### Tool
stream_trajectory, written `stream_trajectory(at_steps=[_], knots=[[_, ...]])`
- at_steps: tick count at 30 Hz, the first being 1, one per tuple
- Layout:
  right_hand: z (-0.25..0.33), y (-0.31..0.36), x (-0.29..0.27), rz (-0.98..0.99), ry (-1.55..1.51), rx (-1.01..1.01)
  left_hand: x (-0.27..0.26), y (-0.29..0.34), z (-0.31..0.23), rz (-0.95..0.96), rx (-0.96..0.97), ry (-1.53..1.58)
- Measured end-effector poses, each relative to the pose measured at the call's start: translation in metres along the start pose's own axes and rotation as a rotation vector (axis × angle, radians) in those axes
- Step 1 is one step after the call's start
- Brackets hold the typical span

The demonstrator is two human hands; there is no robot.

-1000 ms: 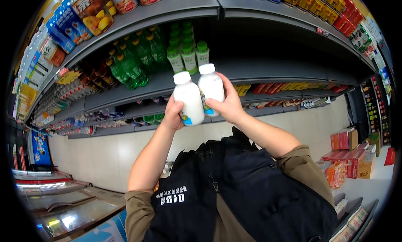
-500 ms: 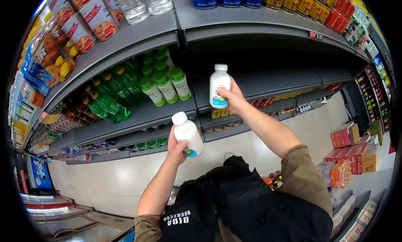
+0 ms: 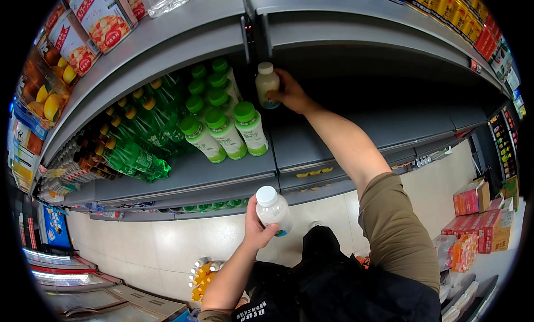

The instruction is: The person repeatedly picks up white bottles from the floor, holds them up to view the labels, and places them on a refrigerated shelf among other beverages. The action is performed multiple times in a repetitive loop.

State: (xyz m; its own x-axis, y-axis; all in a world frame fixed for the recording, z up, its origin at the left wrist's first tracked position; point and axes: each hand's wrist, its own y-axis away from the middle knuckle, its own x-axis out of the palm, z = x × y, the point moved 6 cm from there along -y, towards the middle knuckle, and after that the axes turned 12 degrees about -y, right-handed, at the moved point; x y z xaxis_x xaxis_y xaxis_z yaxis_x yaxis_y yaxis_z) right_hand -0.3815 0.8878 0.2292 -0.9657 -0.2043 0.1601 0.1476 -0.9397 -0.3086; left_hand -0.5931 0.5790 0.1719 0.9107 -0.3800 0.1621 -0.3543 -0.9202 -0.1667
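My right hand (image 3: 290, 92) reaches into the shaded shelf bay and grips a white-capped bottle (image 3: 267, 84) by its side. That bottle is upright, just right of the rear green-capped bottles; whether its base rests on the shelf I cannot tell. Lower down, in front of the shelf edge, my left hand (image 3: 260, 228) is wrapped round a second white-capped bottle (image 3: 272, 210), which is whitish with a blue patch near its base. Several white-and-green bottles with green caps (image 3: 251, 131) stand in rows on the shelf, left of my right hand.
Green soda bottles (image 3: 136, 155) fill the shelf further left. Above runs an upper shelf (image 3: 189, 30) with cans of food (image 3: 103, 21) and drink cans (image 3: 445, 10). Cartons (image 3: 473, 227) stand at the right, and orange-filled bottles (image 3: 204, 278) are on the floor.
My right hand has carried its bottle forward and left into the shelf bay. My left hand, still holding its bottle, has shifted right and nearer my body. The shelf appears closer.
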Motion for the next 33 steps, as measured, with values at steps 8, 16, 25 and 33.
stream_trajectory(at_steps=[8,16,25,33], knots=[[-0.014,-0.012,-0.002,-0.135,0.302,-0.075,-0.003,-0.001,0.015,-0.014,0.026,-0.04],[-0.007,-0.004,0.002,-0.21,0.553,-0.133,0.01,-0.023,-0.004,-0.03,0.138,-0.116],[0.001,0.006,-0.011,-0.291,0.582,-0.148,0.032,-0.046,-0.005,-0.082,0.214,-0.106],[0.057,0.165,-0.011,0.329,-0.2,0.276,0.059,-0.1,-0.034,-0.251,0.281,-0.11]])
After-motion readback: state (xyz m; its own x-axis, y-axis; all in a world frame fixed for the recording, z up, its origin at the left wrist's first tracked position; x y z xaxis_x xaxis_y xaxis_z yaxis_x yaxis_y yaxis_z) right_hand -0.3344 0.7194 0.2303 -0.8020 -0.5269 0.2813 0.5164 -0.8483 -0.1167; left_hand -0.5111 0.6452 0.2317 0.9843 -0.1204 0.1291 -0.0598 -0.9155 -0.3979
